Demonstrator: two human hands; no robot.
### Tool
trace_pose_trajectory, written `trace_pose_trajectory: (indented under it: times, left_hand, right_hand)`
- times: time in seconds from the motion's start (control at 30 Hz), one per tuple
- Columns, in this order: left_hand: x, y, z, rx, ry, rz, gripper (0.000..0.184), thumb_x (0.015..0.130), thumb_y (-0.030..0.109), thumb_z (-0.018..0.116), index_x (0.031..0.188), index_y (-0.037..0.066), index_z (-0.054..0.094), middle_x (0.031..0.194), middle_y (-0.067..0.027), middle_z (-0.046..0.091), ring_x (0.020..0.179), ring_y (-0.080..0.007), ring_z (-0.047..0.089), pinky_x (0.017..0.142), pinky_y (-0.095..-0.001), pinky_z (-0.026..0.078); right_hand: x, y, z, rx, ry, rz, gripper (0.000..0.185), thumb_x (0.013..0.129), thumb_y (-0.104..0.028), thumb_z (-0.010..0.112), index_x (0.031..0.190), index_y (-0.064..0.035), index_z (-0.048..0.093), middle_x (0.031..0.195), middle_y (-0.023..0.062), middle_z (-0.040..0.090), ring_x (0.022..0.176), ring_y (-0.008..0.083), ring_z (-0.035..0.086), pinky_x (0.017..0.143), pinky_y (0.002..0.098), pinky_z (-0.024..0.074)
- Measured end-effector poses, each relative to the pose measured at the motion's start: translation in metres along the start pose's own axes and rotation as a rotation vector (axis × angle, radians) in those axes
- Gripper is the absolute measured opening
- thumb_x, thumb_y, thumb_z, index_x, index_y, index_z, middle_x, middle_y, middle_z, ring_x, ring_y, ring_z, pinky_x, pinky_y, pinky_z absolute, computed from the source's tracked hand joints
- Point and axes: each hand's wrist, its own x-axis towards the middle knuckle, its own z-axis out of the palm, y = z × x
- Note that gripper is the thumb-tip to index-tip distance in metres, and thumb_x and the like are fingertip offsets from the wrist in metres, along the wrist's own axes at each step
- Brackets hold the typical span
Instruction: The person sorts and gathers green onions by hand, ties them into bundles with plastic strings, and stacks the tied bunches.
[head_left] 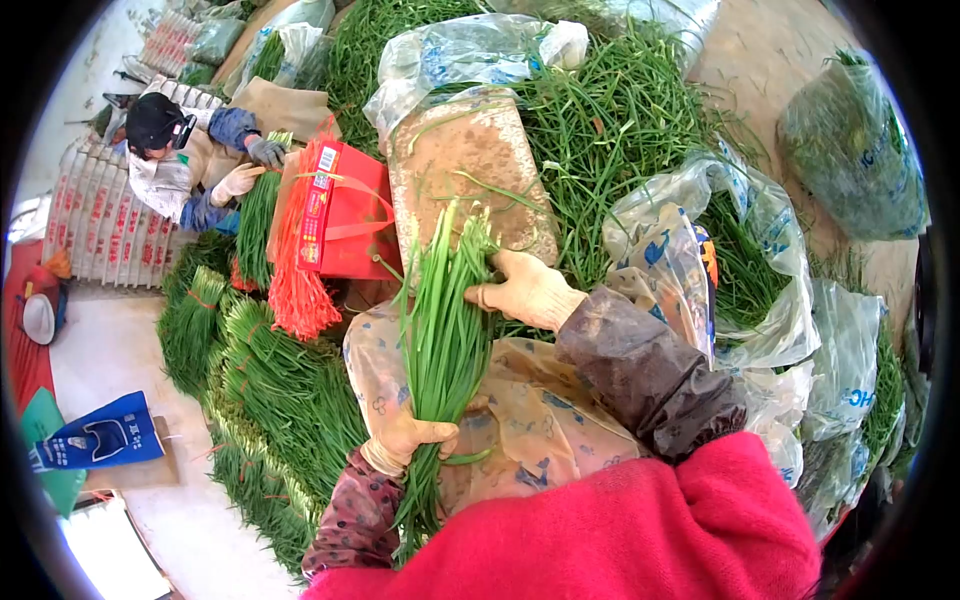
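A bunch of green chives (445, 330) stands upright over my lap, its pale cut ends at the top. My left hand (405, 442), in a cream glove, is wrapped round the leafy lower part. The upper part is gripped from the right side by my gloved right hand (530, 291); some of its fingers are hidden behind the stalks. Just beyond the bunch lies a dirt-covered board (475, 165) with a few loose blades on it. A patterned plastic apron (545, 410) covers my lap.
Tied chive bundles (285, 365) are piled at left, near a red box (355, 215) and orange-red ties (300, 285). Loose chives (620, 120) heap behind the board. An open plastic bag (790, 240) of chives stands at right. Another person (175, 150) handles chives at upper left.
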Motion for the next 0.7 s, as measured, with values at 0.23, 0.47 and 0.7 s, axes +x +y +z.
trace_pose_trajectory:
  times: [0.23, 0.47, 0.7]
  left_hand:
    - [-0.021, 0.0, -0.006, 0.012, -0.004, -0.057, 0.069, 0.071, 0.004, 0.074, 0.132, -0.004, 0.043, 0.117, -0.021, 0.061, 0.057, -0.0155, 0.056, 0.047, -0.0262, 0.044]
    - [-0.028, -0.009, -0.006, -0.007, -0.078, -0.039, 0.073, 0.075, 0.001, 0.07, 0.139, 0.002, 0.036, 0.121, -0.0218, 0.059, 0.066, -0.0169, 0.059, 0.049, -0.0266, 0.047]
    - [-0.023, -0.016, -0.013, 0.016, -0.06, -0.097, 0.072, 0.074, 0.003, 0.072, 0.137, 0.001, 0.039, 0.117, -0.0217, 0.061, 0.064, -0.0175, 0.06, 0.047, -0.0276, 0.046]
  right_hand:
    - [0.031, 0.042, -0.025, -0.149, 0.408, -0.141, 0.033, 0.086, -0.024, 0.053, 0.115, -0.0096, 0.063, 0.106, 0.0179, 0.066, 0.095, 0.0327, 0.064, 0.084, 0.0376, 0.0504]
    - [0.052, 0.075, -0.071, 0.427, 0.422, 0.008, 0.02, 0.094, -0.014, 0.048, 0.103, -0.0043, 0.063, 0.072, 0.0045, 0.059, 0.055, 0.0109, 0.052, 0.047, 0.0246, 0.04]
    - [-0.002, 0.033, -0.006, -0.239, 0.172, -0.197, 0.043, 0.08, -0.036, 0.063, 0.109, -0.0038, 0.062, 0.09, 0.0224, 0.065, 0.088, 0.0393, 0.062, 0.078, 0.0417, 0.05]
